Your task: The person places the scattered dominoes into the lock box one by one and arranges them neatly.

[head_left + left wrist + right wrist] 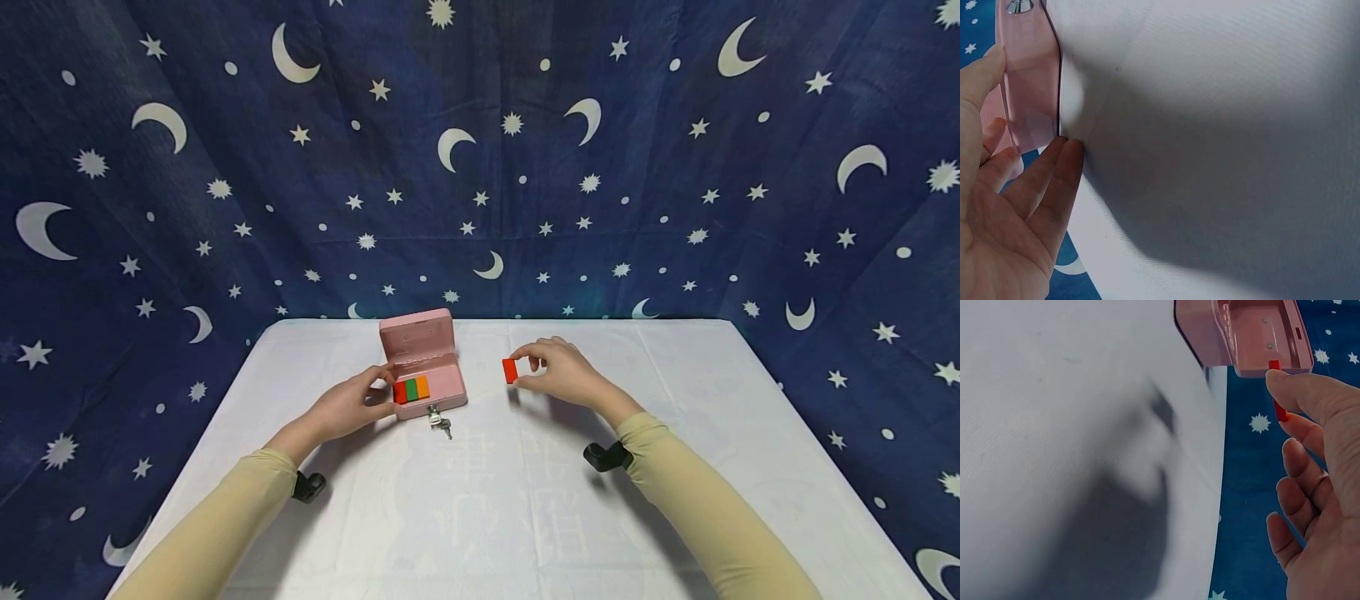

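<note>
A pink cash box (447,383) stands on the table with its lid (417,335) up. Inside, along its left part, lie a red block (400,393), a green block (411,390) and an orange block (423,387) side by side. My left hand (345,407) grips the box's left end, thumb at the front and fingers toward the back. To the right of the box, my right hand (564,372) pinches another flat red block (510,371) between thumb and forefinger, above the table. The right wrist view shows this red block (1281,414) edge-on, other fingers loosely bent.
Keys (447,428) hang from the lock (434,414) at the box's front. A white cloth (487,517) covers the table. Behind it and at both sides hangs a dark blue curtain (495,217) with moons and stars.
</note>
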`<action>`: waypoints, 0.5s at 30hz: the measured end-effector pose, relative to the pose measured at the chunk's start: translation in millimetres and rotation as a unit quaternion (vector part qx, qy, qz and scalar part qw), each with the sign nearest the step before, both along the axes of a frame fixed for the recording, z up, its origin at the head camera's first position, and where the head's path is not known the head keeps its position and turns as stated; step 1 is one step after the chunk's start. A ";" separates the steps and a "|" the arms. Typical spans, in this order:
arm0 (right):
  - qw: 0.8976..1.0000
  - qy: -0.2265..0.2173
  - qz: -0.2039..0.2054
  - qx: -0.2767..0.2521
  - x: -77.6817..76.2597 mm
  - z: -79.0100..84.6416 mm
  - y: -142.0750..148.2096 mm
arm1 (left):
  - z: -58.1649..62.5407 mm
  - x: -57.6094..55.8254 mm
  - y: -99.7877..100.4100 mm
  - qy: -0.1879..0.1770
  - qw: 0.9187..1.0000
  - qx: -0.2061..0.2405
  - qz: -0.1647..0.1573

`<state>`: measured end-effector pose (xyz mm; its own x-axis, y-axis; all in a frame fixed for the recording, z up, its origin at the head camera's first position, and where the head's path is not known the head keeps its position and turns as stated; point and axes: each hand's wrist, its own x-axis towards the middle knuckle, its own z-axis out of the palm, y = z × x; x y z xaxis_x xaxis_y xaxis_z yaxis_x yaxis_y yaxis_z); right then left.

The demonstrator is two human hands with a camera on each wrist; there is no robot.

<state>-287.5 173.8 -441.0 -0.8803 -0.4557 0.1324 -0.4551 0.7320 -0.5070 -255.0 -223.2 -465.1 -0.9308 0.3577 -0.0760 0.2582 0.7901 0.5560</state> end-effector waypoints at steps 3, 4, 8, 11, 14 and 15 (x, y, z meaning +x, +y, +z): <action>1.000 -0.001 0.004 0.002 -1.0 0.7 -5.8 | 0.0 0.0 0.2 0.000 1.000 0.003 -0.001; 1.000 -0.002 0.006 0.002 -1.6 0.6 -7.6 | 0.1 0.3 0.5 -0.001 1.000 0.004 0.001; 1.000 0.001 0.014 0.009 -3.0 0.4 -14.3 | -0.6 -0.3 0.4 0.002 1.000 0.005 -0.003; 1.000 0.001 0.020 0.011 -2.8 1.0 -18.6 | -0.1 -0.5 0.2 0.001 1.000 0.004 -0.001; 1.000 0.000 0.024 0.010 -3.1 0.9 -22.8 | 0.2 -0.3 0.4 0.001 1.000 0.003 -0.001; 1.000 0.001 0.026 0.010 -3.3 0.3 -24.2 | 0.2 -0.3 0.5 -0.001 1.000 0.003 0.002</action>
